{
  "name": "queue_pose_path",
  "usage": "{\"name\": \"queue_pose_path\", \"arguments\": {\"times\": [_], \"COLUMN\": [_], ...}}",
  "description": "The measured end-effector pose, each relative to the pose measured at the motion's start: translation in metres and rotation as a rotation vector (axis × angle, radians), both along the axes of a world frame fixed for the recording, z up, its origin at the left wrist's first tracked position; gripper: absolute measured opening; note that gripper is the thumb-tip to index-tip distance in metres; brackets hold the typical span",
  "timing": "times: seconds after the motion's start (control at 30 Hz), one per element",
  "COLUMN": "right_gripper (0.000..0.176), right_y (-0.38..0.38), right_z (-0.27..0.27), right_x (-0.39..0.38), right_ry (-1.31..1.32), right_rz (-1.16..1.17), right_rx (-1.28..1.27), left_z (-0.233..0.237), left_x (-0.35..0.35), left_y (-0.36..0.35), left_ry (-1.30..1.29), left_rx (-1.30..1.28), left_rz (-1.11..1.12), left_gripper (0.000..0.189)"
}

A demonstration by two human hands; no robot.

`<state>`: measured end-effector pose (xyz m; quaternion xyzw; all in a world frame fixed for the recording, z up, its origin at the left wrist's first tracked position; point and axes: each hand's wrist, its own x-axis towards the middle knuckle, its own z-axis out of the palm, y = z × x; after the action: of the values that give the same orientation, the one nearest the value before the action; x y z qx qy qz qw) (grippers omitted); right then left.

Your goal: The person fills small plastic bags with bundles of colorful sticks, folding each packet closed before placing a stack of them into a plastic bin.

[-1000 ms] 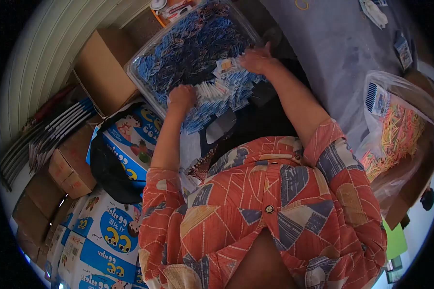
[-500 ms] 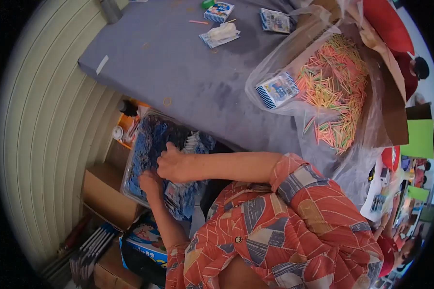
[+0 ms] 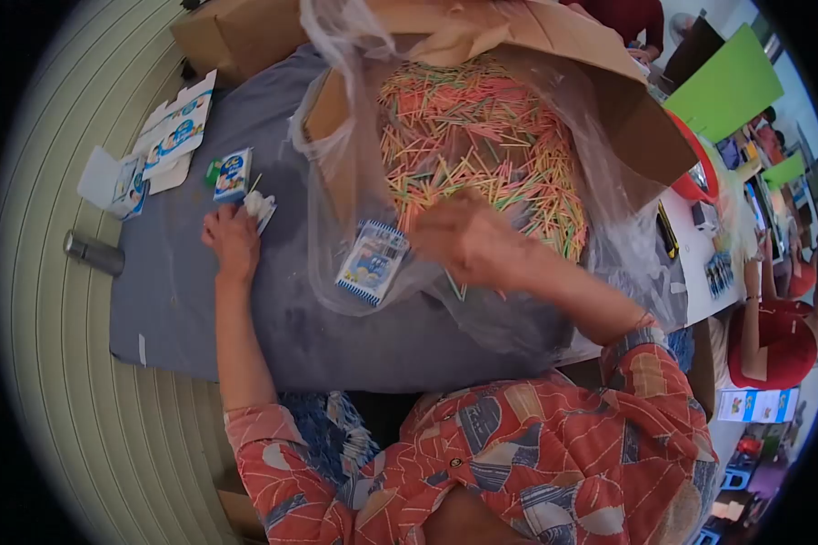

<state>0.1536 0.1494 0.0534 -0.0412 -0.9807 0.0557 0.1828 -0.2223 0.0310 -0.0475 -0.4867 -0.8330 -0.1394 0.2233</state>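
Observation:
My left hand (image 3: 232, 240) rests on the grey-covered table, its fingers bent and slightly apart. It lies against a small packet with a crumpled white clump (image 3: 260, 208) on it, just below a blue-and-white packet (image 3: 234, 175). A green object (image 3: 213, 173) sits beside that packet. My right hand (image 3: 463, 238), smeared by motion, is over the near side of a plastic-lined box holding many pink, yellow and green sticks (image 3: 482, 127); its fingertips are unclear. Left of it, a blue-striped packet (image 3: 373, 262) lies on the plastic.
Opened blue-and-white cartons (image 3: 174, 136) and a metal cylinder (image 3: 94, 252) are at the left. Cardboard flaps (image 3: 636, 136) rise around the sticks. A bin of blue packets (image 3: 323, 427) is below the table edge. Other people (image 3: 773, 341) are at the right.
The view has turned toward the table. Both my hands have left the bin of blue packets; the left is now by the white clump, the right over the sticks.

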Motion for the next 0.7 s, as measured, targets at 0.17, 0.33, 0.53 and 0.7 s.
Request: {"name": "queue_pose_path", "arguments": {"times": [0.17,0.33,0.53,0.7], "right_gripper": [0.028,0.019,0.019,0.032], "right_y": [0.165,0.315,0.351,0.286], "right_z": [0.002,-0.073,-0.117,-0.053], "right_x": [0.019,0.040,0.027,0.050], "right_ry": [-0.505,0.481,-0.101,0.660], "right_rz": [-0.876,-0.524,-0.682,-0.201], "right_rx": [0.079,0.121,0.201,0.362], "left_z": [0.006,0.060,0.064,0.030], "left_x": [-0.008,0.097,0.230,0.236], "left_y": [-0.011,-0.050,-0.021,-0.007], "left_ry": [-0.091,-0.041,-0.332,-0.090], "left_rx": [0.017,0.377,0.042,-0.211], "left_rz": [-0.102,-0.138,-0.405,-0.270], "left_gripper": [0.021,0.020,0.032,0.035]}}
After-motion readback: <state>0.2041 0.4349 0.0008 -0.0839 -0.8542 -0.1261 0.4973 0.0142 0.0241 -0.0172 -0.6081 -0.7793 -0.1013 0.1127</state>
